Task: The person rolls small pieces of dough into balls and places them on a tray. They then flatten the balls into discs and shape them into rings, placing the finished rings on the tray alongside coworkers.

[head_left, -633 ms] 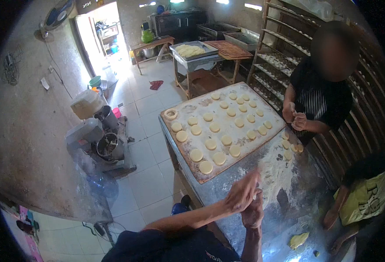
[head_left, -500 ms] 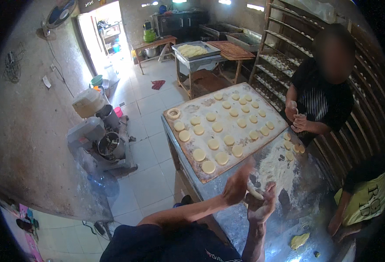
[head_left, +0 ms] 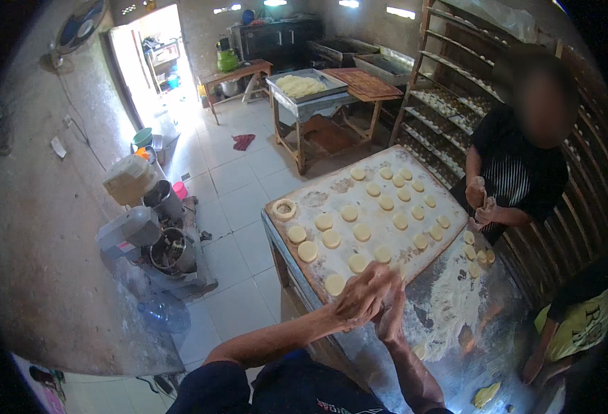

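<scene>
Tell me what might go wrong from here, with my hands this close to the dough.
1. Your left hand overlaps, in this view, the near edge of the floured board, close to the dough rounds; a knuckle could perhaps dent one.
2. The smaller dough pieces beside the other person lie near the edge of the table, so a bump might knock one off.

On my feed, a stained, bare wall rises left of the left hand, a white-tiled floor between. Farther ahead, light glares through a doorway, with a dark cabinet to its right. I see a slatted rack ahead-right of the right hand.
</scene>
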Demonstrator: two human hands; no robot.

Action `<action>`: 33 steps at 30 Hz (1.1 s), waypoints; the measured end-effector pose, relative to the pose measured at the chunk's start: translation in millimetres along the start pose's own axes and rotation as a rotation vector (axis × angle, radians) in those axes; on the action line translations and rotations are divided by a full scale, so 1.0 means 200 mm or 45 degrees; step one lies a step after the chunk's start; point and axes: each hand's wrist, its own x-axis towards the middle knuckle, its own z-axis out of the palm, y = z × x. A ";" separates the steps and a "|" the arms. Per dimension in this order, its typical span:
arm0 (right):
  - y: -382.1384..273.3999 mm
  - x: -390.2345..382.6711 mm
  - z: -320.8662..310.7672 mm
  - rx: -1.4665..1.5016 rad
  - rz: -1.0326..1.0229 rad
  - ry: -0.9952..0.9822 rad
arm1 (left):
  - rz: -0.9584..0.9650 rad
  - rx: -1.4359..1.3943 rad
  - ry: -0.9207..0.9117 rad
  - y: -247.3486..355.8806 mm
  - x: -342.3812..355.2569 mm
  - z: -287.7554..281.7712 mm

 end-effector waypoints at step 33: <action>0.47 1.50 0.69 -0.583 0.415 -0.106 | -0.987 0.327 0.179 -1.28 0.29 -0.74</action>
